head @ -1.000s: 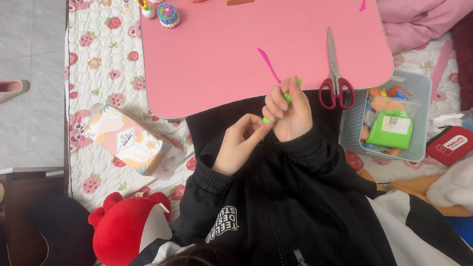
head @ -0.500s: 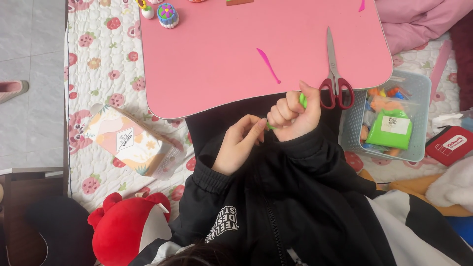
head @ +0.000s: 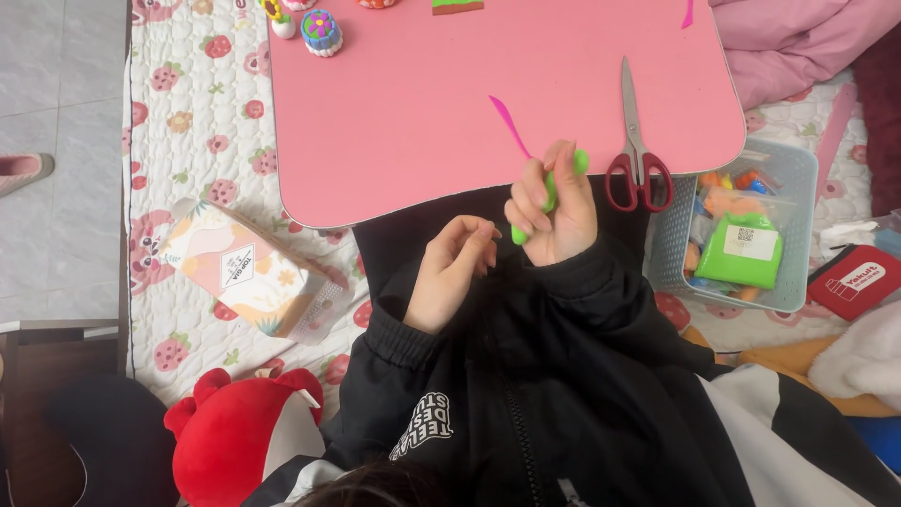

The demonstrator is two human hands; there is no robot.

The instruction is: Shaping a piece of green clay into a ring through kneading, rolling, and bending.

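Observation:
My right hand point(head: 554, 205) is closed around a bright green clay stick point(head: 547, 195), which pokes out above and below the fingers, at the near edge of the pink table point(head: 413, 103). My left hand point(head: 452, 270) hovers just left of it over my dark lap, fingers curled together, holding nothing that I can see. A thin magenta strip point(head: 508, 123) lies on the table just above my right hand. Red-handled scissors point(head: 635, 141) lie shut on the table to the right of that hand.
Small clay figures point(head: 321, 32) stand at the table's far left edge. A slatted grey basket point(head: 791, 174) with a green pouch and coloured packets sits to the right. A tissue box point(head: 249, 272) and a red plush toy point(head: 239, 437) lie on the strawberry quilt at left.
My right hand has carried the green clay stick up and to the right, away from my left hand. The left hand stays over my lap, now apart from the clay.

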